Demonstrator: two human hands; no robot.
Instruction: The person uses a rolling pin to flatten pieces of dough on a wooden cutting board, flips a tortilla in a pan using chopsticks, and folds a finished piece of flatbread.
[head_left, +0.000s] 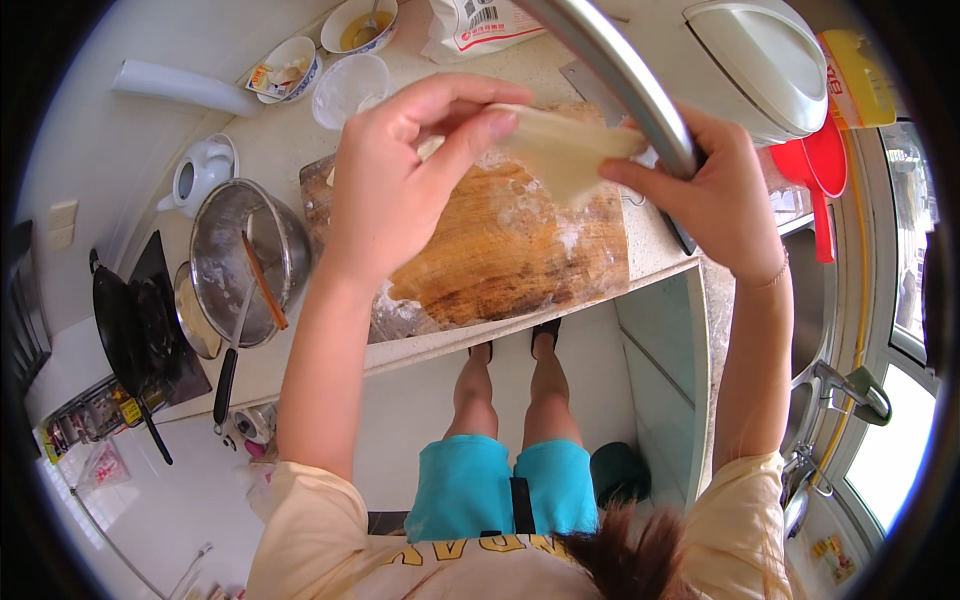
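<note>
A thin sheet of dough (562, 150) is stretched in the air between my two hands. My left hand (405, 165) pinches its left edge between thumb and fingers. On the other side my right hand (705, 180) grips the right edge, partly hidden behind a curved metal bar that crosses the view. Below the dough lies a floured wooden board (510, 255) on the counter. Pale pieces, probably dough, show partly behind my left hand. A flat metal blade (592, 90) rests at the board's far edge.
A steel mixing bowl (240, 262) with utensils stands left of the board, near a black wok (120, 322). Behind are a plastic bowl (351, 90), a bowl of yellow liquid (360, 26) and a white bag (480, 30). A red dipper (817, 172) lies right, near the sink (810, 300).
</note>
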